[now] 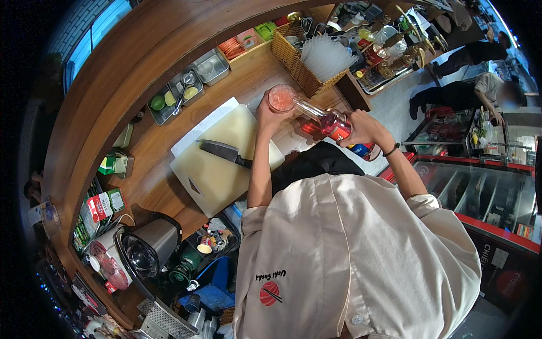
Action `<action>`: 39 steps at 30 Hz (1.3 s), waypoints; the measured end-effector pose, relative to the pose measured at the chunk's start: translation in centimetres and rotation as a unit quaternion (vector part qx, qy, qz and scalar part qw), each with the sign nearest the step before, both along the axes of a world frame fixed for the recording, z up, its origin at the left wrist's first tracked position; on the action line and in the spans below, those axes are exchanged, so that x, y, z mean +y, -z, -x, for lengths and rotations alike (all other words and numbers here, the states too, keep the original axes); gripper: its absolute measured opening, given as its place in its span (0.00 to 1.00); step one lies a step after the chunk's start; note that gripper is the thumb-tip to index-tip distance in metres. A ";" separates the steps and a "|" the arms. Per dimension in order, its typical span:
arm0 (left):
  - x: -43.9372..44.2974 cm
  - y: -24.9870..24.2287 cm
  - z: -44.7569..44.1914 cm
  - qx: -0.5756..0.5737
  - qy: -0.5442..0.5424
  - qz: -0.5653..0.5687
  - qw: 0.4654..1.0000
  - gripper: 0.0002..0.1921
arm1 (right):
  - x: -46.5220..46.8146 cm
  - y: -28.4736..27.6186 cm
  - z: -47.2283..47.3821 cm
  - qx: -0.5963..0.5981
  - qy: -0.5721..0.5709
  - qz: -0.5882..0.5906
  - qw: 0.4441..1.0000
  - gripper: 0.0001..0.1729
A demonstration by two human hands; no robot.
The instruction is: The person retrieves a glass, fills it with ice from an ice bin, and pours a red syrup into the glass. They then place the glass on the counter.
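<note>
My left hand point(269, 116) grips a drinking glass point(282, 98) filled with a pink icy drink. My right hand point(367, 129) is wrapped around a syrup bottle point(337, 128) of clear glass with red liquid and a printed label. The bottle lies tilted, its neck meeting the rim of the glass; I cannot tell whether liquid flows. Beside my left forearm is a pale cutting board point(224, 178), resting partly on a white sheet point(182, 142). Across the board lies a dark-bladed knife point(220, 150), its handle end close to the forearm.
Beyond my hands, a wicker basket point(292, 63) holds clear plastic lids point(324, 55). Metal containers point(163, 116) hold limes and a jigger. Several pump-topped bottles point(374, 55) stand at upper right. A juicer-like machine point(148, 245) sits lower left. A co-worker point(461, 93) stands by a glass-topped display freezer point(478, 195).
</note>
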State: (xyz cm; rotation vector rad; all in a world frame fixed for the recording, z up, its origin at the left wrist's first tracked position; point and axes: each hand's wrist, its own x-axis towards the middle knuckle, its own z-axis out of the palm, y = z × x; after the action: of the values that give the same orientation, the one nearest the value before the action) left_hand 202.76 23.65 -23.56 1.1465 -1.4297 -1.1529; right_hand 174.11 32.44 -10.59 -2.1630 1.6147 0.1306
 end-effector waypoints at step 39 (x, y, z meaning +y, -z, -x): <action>-0.1 0.2 -0.1 0.012 0.014 -0.015 1.000 0.37 | -0.7 -0.6 -0.1 0.006 -0.018 -0.014 1.000 0.43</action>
State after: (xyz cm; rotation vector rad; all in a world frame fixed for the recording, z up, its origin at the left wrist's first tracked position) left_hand 202.84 23.53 -23.80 1.1326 -1.4180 -1.2064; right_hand 174.23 31.77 -9.97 -2.1746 1.5711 0.1760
